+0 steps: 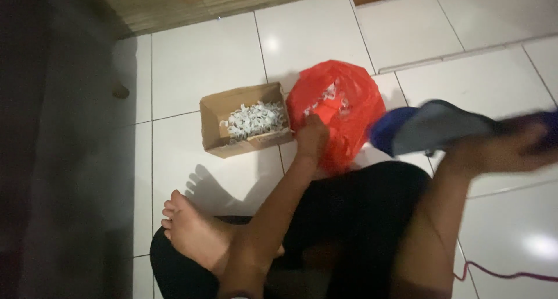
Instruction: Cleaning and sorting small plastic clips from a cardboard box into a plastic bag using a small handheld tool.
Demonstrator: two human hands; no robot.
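Head view: your left hand point(312, 137) reaches into the red plastic bag point(340, 107), centre frame, grip can't tell. The bag's thin, limp and slippery, so pinch its rim. At 3 o'clock, right hand point(500, 151) grasps a blue sandal point(427, 127). Cardboard box point(244, 122) w/ small white clips sits at the bag's 9 o'clock.

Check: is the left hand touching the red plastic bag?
Touching. The head view shows the left hand pressed against the crumpled red plastic bag at its near edge, with no gap, beside the open cardboard box of small white pieces.
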